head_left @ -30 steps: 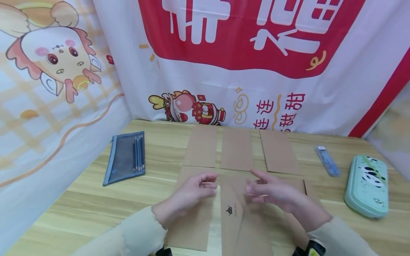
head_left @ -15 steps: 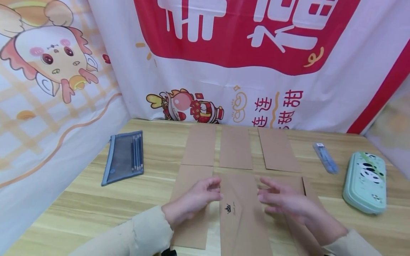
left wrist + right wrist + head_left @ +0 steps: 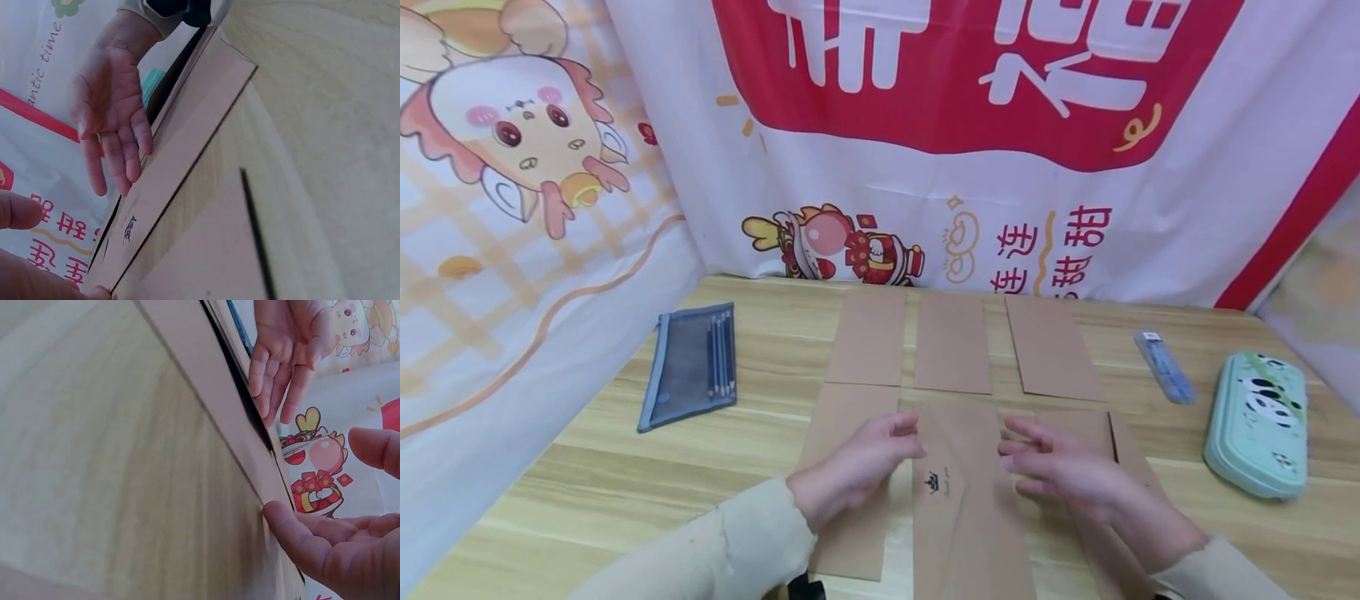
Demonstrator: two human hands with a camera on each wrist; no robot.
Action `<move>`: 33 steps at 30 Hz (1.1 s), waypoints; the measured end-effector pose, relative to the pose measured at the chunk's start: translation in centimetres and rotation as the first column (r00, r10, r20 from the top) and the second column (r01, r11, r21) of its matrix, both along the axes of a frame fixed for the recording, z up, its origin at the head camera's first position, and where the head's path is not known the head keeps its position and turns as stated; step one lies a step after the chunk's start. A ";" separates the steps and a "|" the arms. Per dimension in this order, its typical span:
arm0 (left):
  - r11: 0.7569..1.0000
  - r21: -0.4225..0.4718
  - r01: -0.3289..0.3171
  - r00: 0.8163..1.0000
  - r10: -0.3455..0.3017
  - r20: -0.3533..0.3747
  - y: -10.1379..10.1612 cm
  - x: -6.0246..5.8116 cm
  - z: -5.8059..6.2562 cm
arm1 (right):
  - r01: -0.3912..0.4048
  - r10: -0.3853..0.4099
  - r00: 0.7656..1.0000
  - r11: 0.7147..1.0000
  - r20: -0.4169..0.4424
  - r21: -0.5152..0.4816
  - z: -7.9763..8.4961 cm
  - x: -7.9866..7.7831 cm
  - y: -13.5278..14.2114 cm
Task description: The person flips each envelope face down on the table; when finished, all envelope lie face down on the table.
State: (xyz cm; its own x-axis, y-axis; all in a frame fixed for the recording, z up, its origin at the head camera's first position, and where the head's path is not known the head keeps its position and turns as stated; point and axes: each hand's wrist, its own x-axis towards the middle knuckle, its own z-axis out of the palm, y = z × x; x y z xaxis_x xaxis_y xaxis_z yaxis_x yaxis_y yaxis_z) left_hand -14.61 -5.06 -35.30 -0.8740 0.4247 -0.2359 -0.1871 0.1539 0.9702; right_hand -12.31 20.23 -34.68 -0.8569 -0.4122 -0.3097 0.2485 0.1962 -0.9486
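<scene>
A brown kraft envelope (image 3: 977, 517) with a small black crown print and a pointed flap lies in the middle of the front row, between the two hands. The left hand (image 3: 868, 458) is at its left edge, over the front-left brown envelope (image 3: 853, 404), fingers loosely bent. At its right edge is the right hand (image 3: 1067, 467), fingers spread loosely and holding nothing. In the right wrist view a fingertip (image 3: 278, 515) of the right hand touches a brown paper edge. Partly beneath the right forearm lies the front-right envelope (image 3: 1078, 425).
Three brown paper pieces (image 3: 953, 342) lie in a back row. A blue mesh pouch (image 3: 677, 367) with several pencils (image 3: 722, 350) is at left. On the right are a slim blue packet (image 3: 1165, 367) and a mint panda case (image 3: 1258, 425). Printed cloth (image 3: 850, 183) hangs behind the table.
The right hand has moved a little rightward and toward the person, away from the middle envelope's flap. The left hand has shifted slightly right and nearer the person. The flap looks flatter.
</scene>
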 end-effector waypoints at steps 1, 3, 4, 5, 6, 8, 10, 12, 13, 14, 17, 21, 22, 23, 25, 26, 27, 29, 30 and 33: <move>1.000 0.001 -0.007 1.000 0.007 -0.001 0.0 -0.1 0.0 | -0.003 0.003 1.000 1.000 -0.002 0.001 0.0 0.0 0.1; 1.000 0.009 -0.017 1.000 0.017 -0.006 0.1 -0.2 0.2 | -0.004 0.004 1.000 1.000 -0.003 -0.001 -0.1 0.0 0.2; 1.000 0.014 -0.022 1.000 0.022 -0.010 0.0 -0.2 0.3 | -0.005 0.005 1.000 1.000 -0.004 -0.008 -0.1 -0.1 0.1; 1.000 0.017 -0.025 1.000 0.026 -0.013 -0.1 -0.2 0.4 | -0.005 0.005 1.000 1.000 -0.008 -0.015 -0.2 -0.2 0.1; 0.999 0.021 -0.027 0.999 0.028 -0.018 -0.1 -0.3 0.5 | -0.001 0.001 1.000 1.000 -0.012 -0.019 -0.2 -0.3 0.0; 0.999 0.034 -0.031 0.999 0.032 -0.035 -0.3 -0.4 0.8 | 0.003 -0.003 1.000 0.999 -0.014 -0.034 -0.2 -0.5 -0.2; 0.998 0.047 -0.041 0.997 0.044 -0.062 -0.6 -0.6 1.1 | 0.006 -0.007 1.000 0.999 -0.014 -0.045 -0.2 -0.7 -0.5; 0.997 0.058 -0.053 0.994 0.058 -0.090 -0.9 -0.8 1.4 | 0.005 -0.006 1.000 0.998 -0.013 -0.055 -0.1 -1.0 -0.9; 0.996 0.058 -0.062 0.992 0.068 -0.105 -1.0 -0.9 1.6 | 0.008 -0.008 1.000 0.998 -0.007 -0.060 -0.1 -1.1 -1.2; 0.996 0.054 -0.072 0.990 0.078 -0.122 -1.2 -1.0 1.7 | 0.010 -0.010 1.000 0.998 0.000 -0.064 0.0 -1.3 -1.5; 0.993 0.034 -0.111 0.981 0.115 -0.157 -1.7 -1.3 2.2 | 0.002 -0.002 1.000 0.996 0.005 -0.085 0.2 -1.8 -2.3; 0.985 0.025 -0.168 0.968 0.170 -0.187 -2.4 -1.5 2.7 | -0.027 0.027 1.000 0.993 -0.001 -0.112 0.1 -2.5 -3.5; 0.983 0.026 -0.180 0.964 0.182 -0.193 -2.6 -1.5 2.8 | -0.033 0.033 0.999 0.993 -0.004 -0.116 0.1 -2.6 -3.8; 0.982 0.031 -0.186 0.962 0.189 -0.199 -2.8 -1.5 2.9 | -0.032 0.032 0.999 0.993 -0.003 -0.117 0.0 -2.8 -4.1; 0.981 0.035 -0.193 0.957 0.196 -0.214 -3.2 -1.6 3.1 | -0.030 0.030 1.000 0.992 -0.002 -0.120 -0.1 -3.0 -4.7; 0.980 0.035 -0.194 0.955 0.197 -0.221 -3.3 -1.6 3.1 | -0.028 0.028 1.000 0.992 0.002 -0.123 -0.2 -3.1 -4.9; 0.980 0.033 -0.196 0.954 0.198 -0.225 -3.5 -1.6 3.2 | -0.024 0.025 1.000 0.992 0.005 -0.127 -0.2 -3.2 -5.1; 0.979 0.038 -0.199 0.951 0.202 -0.232 -3.7 -1.7 3.3 | -0.018 0.020 1.000 0.991 0.014 -0.132 -0.3 -3.4 -5.6; 0.979 0.039 -0.201 0.950 0.205 -0.237 -3.7 -1.7 3.4 | -0.018 0.021 1.000 0.991 0.016 -0.135 -0.3 -3.4 -5.9; 0.978 0.052 -0.200 0.945 0.207 -0.254 -3.8 -1.7 3.6 | -0.027 0.030 0.999 0.990 0.023 -0.138 -0.3 -3.6 -6.5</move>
State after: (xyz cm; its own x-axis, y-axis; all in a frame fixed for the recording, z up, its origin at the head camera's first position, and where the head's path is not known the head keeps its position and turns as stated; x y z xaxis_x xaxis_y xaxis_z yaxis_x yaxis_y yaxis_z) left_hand -16.33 -8.84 -31.69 -0.9720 0.2342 0.0168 0.0444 0.1131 0.9926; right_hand -15.86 13.73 -34.95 -0.8368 -0.4767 -0.2694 0.2686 0.0714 -0.9606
